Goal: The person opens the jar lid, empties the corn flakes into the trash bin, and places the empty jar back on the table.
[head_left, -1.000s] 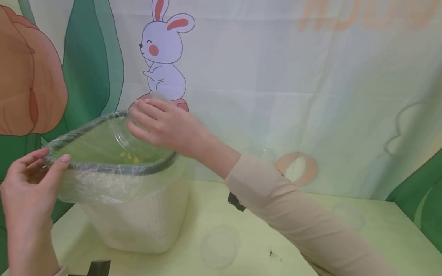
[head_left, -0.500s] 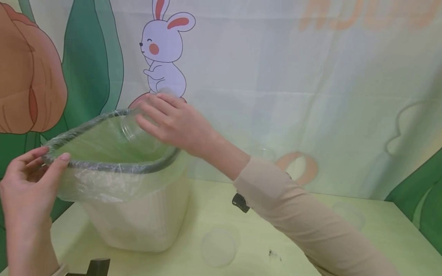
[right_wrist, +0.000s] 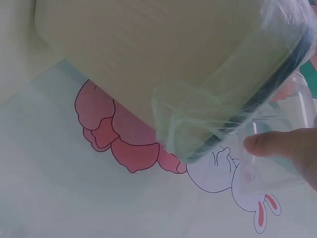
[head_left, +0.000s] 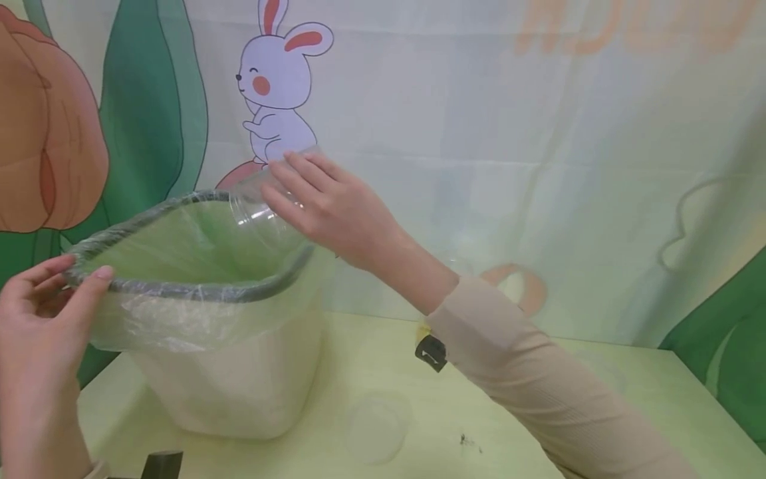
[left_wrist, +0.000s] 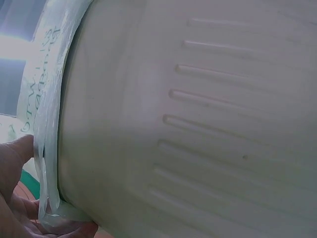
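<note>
A cream trash bin (head_left: 227,379) stands at the left of the table, tilted a little, with a clear plastic bag (head_left: 161,322) folded over its dark grey rim (head_left: 197,293). My left hand (head_left: 44,319) grips the rim and bag at the near left corner, thumb outside. In my right hand (head_left: 335,206) is a clear plastic jar (head_left: 251,203), tipped sideways with its mouth over the bin's back right edge. The right wrist view shows my thumb (right_wrist: 272,144) against the jar's wall. No contents show inside the jar. The bin's bottom inside is hidden.
A clear round disc, perhaps a lid (head_left: 376,428), lies on the pale green table (head_left: 323,452). Small dark specks (head_left: 469,442) mark the surface to its right. Behind hangs a printed cloth with a rabbit (head_left: 278,93).
Yellow bits seen falling from the jar's mouth into the bin a second ago are gone from view. My right hand has drawn the jar right and slightly up; my left hand keeps its grip.
</note>
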Action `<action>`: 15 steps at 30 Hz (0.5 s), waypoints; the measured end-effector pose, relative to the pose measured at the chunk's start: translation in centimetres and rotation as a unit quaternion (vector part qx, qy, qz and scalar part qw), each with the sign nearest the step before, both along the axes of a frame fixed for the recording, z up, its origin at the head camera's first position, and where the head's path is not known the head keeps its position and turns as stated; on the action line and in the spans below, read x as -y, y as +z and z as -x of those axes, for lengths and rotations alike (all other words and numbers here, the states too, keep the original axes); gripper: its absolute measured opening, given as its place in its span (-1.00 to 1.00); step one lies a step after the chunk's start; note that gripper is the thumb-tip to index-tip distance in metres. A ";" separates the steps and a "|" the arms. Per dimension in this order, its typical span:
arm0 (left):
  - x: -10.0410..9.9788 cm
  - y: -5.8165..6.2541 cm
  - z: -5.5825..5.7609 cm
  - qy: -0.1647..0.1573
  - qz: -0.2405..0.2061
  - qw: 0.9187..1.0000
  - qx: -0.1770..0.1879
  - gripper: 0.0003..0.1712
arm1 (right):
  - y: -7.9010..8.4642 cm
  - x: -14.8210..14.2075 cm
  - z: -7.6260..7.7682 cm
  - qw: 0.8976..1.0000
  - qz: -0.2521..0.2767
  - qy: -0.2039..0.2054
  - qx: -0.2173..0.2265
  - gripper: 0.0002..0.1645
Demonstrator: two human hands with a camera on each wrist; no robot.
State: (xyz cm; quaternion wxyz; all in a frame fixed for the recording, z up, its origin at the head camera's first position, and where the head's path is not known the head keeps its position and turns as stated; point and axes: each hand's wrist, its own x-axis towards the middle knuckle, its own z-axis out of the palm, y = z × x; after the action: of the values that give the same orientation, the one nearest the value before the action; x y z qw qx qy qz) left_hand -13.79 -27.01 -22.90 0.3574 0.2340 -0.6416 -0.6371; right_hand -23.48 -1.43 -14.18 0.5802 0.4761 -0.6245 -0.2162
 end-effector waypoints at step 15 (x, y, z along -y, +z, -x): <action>0.4 -0.4 0.6 0.008 -0.021 0.999 -0.024 -0.61 | -1.0 -1.9 -1.0 0.996 0.093 0.009 0.016 -0.68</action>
State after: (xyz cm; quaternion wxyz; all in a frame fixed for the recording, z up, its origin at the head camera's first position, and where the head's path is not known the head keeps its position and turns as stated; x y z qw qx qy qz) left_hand -14.40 -27.41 -23.27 0.3730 0.2308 -0.6173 -0.6531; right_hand -22.50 0.44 -15.17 0.6137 0.4293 -0.6467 -0.1445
